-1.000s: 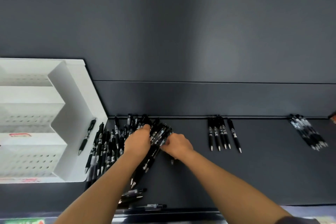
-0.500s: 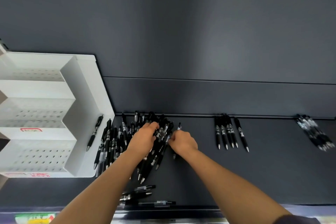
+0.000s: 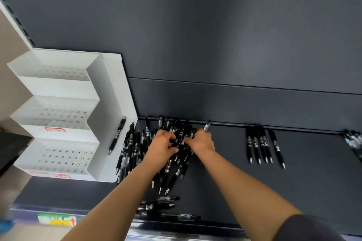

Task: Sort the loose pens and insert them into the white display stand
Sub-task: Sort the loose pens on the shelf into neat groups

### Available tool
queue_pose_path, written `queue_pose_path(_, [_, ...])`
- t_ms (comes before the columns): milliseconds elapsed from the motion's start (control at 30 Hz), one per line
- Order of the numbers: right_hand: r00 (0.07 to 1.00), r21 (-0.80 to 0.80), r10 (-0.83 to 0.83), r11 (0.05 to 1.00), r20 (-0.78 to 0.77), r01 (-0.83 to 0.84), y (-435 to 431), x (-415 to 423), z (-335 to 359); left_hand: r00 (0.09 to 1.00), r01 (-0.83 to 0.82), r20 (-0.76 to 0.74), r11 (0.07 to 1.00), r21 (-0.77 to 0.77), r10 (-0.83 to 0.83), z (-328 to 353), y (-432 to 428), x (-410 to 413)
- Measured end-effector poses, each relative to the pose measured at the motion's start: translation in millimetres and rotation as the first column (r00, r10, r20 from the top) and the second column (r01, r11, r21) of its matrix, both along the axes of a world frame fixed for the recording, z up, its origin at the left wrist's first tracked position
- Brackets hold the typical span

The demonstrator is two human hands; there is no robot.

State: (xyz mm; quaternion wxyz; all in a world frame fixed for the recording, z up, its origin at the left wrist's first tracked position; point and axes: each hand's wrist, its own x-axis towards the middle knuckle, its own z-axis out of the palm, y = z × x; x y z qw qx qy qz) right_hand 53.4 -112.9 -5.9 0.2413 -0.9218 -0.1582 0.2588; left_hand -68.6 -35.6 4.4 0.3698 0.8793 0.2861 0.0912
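Glossy black plastic pens (image 3: 133, 148) on a matt dark shelf (image 3: 313, 182); smooth white plastic display stand (image 3: 115, 84).

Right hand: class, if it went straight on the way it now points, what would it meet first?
The right hand, gripping one pen, points away and leftward along its forearm, so it would likely meet the pile of black pens first, which its fingers touch; behind that, the shelf's back panel.

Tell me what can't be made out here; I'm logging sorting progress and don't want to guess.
Head view only:
- pile of pens: middle covered by left hand and right hand; uncountable.
- right hand's grip: fingers hidden behind the hand itself.
- far-right pens: cut off by frame edge.
- labels on the white stand: too small to read.
- shelf tag: blurred.
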Motion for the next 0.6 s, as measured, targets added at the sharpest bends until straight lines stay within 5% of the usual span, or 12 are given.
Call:
queue_pose_path(167, [0.996,-0.004,-0.07,0.998,-0.047,0.07,15.5,-4.7,-0.4,0.999,-0.033,-0.01,0.999,0.016,0.033,-1.6,3.5,-3.2])
queue_pose_path(600, [0.96,0.417,-0.153,0.876,-0.234,0.241,-10.5,12.1,13.4,0.996,-0.069,0.064,0.997,0.033,0.067,19.3,-11.1,26.8])
